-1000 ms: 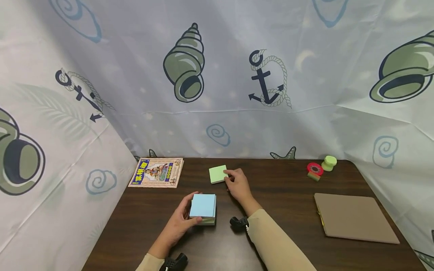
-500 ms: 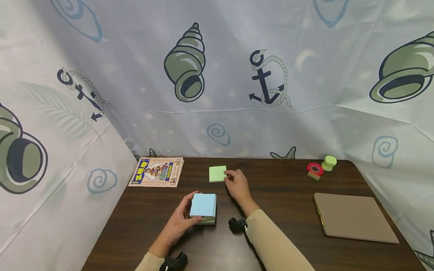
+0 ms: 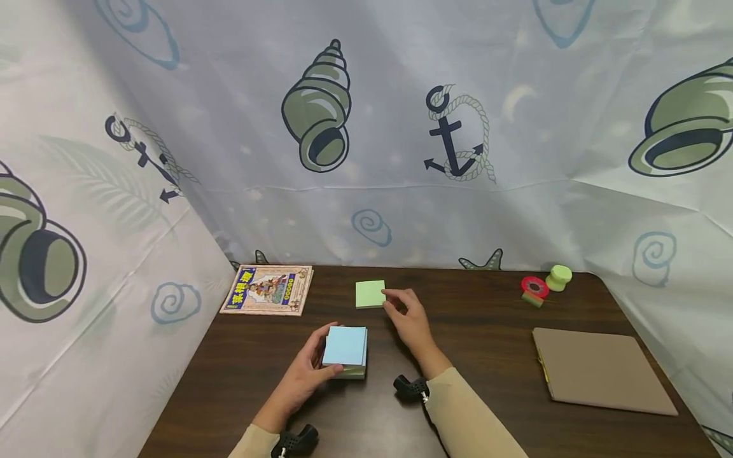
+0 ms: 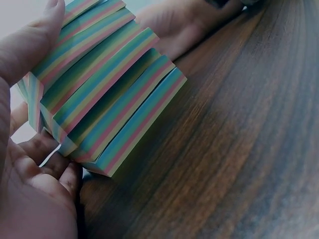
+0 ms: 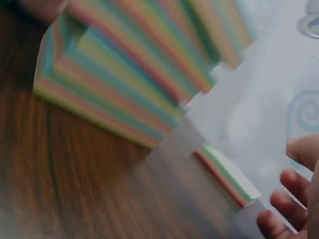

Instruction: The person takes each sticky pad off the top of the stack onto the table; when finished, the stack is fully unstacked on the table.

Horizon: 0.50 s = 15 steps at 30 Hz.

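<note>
My left hand grips a tall stack of sticky note pads from its left side, thumb on the near face. A light blue sheet tops the stack; striped, uneven pad edges fan out in the left wrist view, its lowest pad close over the dark wood. Beyond the stack, a light green sticky note pad lies flat near the table's back edge. Beside that pad's right edge is my right hand, fingertips loosely bent. In the right wrist view a gap shows between these fingers and the pad.
An illustrated book lies at the back left. At the back right are a red ring-shaped roll, a green spool-shaped object and a small striped block. A flat taupe folder-like item lies on the right. A patterned curtain hangs behind.
The green pad has turned slightly and now lies squarer to the table edge. My right hand has shifted a little to the right, away from it. My left hand keeps its grip on the stack.
</note>
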### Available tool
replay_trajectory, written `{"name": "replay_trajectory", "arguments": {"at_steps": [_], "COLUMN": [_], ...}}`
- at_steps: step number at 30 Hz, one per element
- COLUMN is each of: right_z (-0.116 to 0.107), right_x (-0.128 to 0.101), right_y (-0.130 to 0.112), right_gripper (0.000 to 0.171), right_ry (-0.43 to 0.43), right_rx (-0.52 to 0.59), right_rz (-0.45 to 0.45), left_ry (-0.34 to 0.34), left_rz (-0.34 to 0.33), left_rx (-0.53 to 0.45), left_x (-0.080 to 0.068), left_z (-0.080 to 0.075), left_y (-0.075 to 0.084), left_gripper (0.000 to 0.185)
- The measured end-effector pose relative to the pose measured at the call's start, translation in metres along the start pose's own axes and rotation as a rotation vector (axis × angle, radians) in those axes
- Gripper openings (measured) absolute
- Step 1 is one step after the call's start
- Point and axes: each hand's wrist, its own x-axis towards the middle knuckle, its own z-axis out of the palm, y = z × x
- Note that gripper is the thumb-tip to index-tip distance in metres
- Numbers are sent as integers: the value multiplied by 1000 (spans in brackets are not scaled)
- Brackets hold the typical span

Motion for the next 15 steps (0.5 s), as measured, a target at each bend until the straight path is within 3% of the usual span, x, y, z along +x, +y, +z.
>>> {"name": "replay_trajectory", "arguments": {"at_steps": [8, 15], "right_z": [-9, -5], "right_x": [-22, -48], "right_y": [-14, -25], "right_gripper": [37, 41], "right_ry": [-30, -164], "right_rx": [222, 343], "right_rz": [95, 100], "left_ry": [10, 8], "left_rz": [-3, -23], "left_rx": [17, 35], "left_x": [3, 2], "left_z": [-2, 0], "left_y": [1, 0], "left_gripper": [91, 91]}}
